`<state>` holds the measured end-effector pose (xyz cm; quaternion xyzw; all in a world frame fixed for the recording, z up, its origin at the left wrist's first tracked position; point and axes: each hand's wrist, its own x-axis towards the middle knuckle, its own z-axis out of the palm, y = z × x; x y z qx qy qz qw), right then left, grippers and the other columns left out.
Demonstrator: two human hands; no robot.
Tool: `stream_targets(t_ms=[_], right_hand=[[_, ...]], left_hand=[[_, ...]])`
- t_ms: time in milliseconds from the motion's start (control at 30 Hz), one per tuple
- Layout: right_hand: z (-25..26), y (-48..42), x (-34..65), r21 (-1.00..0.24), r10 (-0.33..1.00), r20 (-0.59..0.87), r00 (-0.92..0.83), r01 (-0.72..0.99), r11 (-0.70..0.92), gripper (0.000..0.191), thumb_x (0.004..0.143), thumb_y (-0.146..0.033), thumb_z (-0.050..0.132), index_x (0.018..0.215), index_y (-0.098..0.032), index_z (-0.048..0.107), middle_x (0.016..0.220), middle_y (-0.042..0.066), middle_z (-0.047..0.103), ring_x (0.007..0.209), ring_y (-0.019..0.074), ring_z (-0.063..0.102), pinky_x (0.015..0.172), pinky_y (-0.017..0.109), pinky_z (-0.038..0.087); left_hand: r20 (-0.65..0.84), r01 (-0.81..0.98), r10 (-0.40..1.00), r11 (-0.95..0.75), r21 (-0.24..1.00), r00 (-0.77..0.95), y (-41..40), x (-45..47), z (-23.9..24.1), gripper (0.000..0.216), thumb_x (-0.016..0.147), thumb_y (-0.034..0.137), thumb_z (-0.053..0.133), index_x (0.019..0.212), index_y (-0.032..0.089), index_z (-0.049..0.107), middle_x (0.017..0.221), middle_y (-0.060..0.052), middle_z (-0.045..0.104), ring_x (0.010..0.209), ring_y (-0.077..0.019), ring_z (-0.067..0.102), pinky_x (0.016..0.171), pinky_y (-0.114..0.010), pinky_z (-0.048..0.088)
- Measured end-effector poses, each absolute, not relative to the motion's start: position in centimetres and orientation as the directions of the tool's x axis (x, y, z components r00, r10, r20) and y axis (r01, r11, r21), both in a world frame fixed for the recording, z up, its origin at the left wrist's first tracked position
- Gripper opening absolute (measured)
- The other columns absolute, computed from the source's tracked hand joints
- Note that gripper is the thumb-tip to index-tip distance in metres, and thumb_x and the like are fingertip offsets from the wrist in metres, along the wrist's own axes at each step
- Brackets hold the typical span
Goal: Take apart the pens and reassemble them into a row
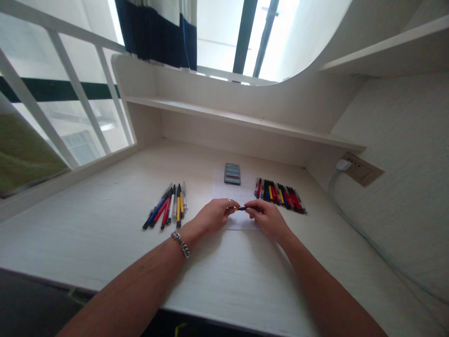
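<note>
My left hand [214, 215] and my right hand [265, 217] meet above a white sheet of paper [231, 192] on the desk. Both pinch the same small black and yellow pen [242, 208], one at each end, fingers closed. A ring shows on my left hand and a metal bracelet [181, 244] on that wrist. A bunch of several pens [168, 206] lies to the left of my hands. A row of several more pens [280, 194] lies to the right.
A small dark striped box [232, 173] rests on the paper's far end. The white desk [105, 224] has a shelf [245, 119] behind it, a railing [80, 93] at left, and a wall socket with plug and cable [345, 165] at right.
</note>
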<state>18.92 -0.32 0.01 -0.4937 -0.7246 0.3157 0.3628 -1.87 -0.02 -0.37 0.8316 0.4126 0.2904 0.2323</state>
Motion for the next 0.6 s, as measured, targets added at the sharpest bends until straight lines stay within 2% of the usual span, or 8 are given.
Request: stream_targets(t_ms=[133,267,600], right_hand=[[-0.1,-0.1,19.4,-0.802,0.948,0.231,-0.217,0.509,0.312,0.023,0.074,-0.031,0.062,0.091,-0.019,0.071,0.077,0.004,0.068,0.066,0.0158,0.059,0.058,0.027,0.045],[-0.1,0.1,19.8,-0.81,0.951,0.236,-0.198,0.501,0.305,0.022,0.071,-0.031,0.065,0.088,-0.019,0.071,0.08,0.005,0.069,0.07,0.0166,0.06,0.062,0.027,0.045],[-0.2,0.7,21.1,-0.869,0.968,0.177,-0.178,0.433,0.239,0.023,0.069,-0.031,0.068,0.087,-0.016,0.069,0.072,0.003,0.064,0.062,0.013,0.054,0.056,0.026,0.042]], left_hand=[[0.296,0.559,0.812,-0.568,0.604,0.504,0.0,-1.9,-0.2,0.037,0.083,0.01,0.046,0.112,0.023,0.065,0.105,-0.006,0.069,0.094,-0.0174,0.062,0.084,-0.029,0.046],[0.287,0.578,0.822,-0.555,0.598,0.493,0.2,-2.1,-0.3,0.044,0.078,0.003,0.045,0.112,0.024,0.065,0.097,-0.005,0.07,0.086,-0.0166,0.062,0.078,-0.028,0.047],[0.255,0.64,0.853,-0.513,0.572,0.456,0.7,-2.7,-0.6,0.031,0.08,0.009,0.046,0.101,0.022,0.064,0.096,-0.005,0.068,0.088,-0.0177,0.06,0.078,-0.028,0.045]])
